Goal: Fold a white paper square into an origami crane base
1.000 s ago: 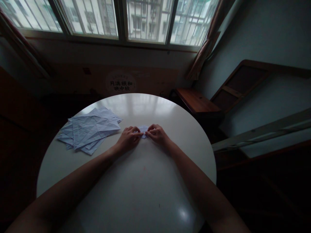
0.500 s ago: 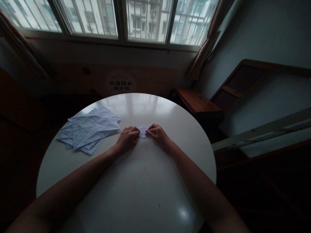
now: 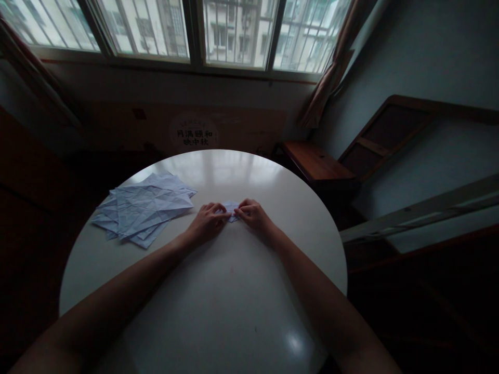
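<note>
A small folded piece of white paper [image 3: 231, 206] lies on the round white table [image 3: 234, 291] between my two hands. From its left side my left hand [image 3: 210, 218] reaches over it, with the thumb and fingers on the near part of the paper. My right hand [image 3: 251, 212] pinches the right edge between thumb and curled fingers. Both hands cover much of the paper, so its full shape is hidden. Left of my left hand rests a loose pile of creased paper sheets [image 3: 150, 205].
Behind the table stand a wooden bench [image 3: 317, 162] at right and a large cardboard box [image 3: 241, 122] with dark printed characters under the barred window [image 3: 237, 31]. A curtain [image 3: 323, 91] hangs beside the window. A slanted wooden frame [image 3: 384, 135] is by the right wall.
My left hand has shifted slightly right, its thumb and fingers stretching further across the folded paper. My right hand stays in nearly the same place. The pile is unchanged.
</note>
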Tool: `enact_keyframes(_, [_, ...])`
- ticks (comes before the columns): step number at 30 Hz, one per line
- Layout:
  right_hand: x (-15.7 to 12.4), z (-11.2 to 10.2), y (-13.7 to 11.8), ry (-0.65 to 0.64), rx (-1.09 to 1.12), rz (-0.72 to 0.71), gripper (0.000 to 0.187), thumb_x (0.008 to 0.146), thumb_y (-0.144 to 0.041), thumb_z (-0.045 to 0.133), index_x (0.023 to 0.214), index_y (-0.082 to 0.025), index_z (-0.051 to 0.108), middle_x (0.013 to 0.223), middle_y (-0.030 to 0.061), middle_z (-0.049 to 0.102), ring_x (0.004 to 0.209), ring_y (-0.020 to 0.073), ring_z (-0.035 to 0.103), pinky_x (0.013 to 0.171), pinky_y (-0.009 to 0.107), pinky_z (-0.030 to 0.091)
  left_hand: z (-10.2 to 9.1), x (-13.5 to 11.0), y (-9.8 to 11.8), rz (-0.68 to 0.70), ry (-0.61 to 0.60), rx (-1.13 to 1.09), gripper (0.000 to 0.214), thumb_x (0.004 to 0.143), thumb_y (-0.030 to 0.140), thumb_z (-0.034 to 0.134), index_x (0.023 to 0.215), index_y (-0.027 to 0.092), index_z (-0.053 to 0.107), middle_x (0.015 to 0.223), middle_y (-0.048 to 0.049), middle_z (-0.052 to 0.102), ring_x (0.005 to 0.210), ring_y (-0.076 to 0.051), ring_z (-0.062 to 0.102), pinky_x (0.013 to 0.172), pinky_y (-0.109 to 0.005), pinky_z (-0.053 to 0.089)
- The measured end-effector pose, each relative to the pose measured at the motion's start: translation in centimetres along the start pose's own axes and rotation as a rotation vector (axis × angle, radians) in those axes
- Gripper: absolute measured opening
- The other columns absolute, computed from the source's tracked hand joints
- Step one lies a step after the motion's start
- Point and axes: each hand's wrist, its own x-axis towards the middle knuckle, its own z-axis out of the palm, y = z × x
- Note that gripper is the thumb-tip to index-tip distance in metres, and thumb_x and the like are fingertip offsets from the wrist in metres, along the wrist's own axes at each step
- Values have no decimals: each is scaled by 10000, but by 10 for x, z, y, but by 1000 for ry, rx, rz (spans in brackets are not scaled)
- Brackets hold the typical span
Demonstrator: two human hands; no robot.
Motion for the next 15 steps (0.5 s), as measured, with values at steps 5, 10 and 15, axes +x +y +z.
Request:
enact_keyframes(5, [0, 1, 0, -1, 3, 10, 398, 888, -483, 567, 687, -191, 747, 781, 63, 651, 753, 151, 590, 736, 280, 449, 2, 0, -1, 3, -11, -4, 375, 858, 144, 563, 1168, 328, 667, 1083, -57, 629, 998, -221, 551, 876, -388, 427])
enact_keyframes(10, [0, 0, 0, -8, 0, 3, 378, 900, -454, 561, 705, -192, 751, 799, 66, 656, 772, 155, 594, 764, 288, 447, -1, 1, 1, -13, -23, -15, 402, 826, 111, 576, 1158, 315, 675, 1074, -52, 633, 994, -221, 553, 871, -385, 432])
enact_keyframes(15, [0, -1, -1, -9, 1, 3, 383, 905, -445, 553, 706, -184, 751, 801, 67, 653, 761, 150, 586, 739, 283, 441, -2, 1, 1, -14, -13, -15, 386, 810, 101, 579, 1124, 297, 692, 1057, -51, 642, 981, -221, 554, 865, -381, 433])
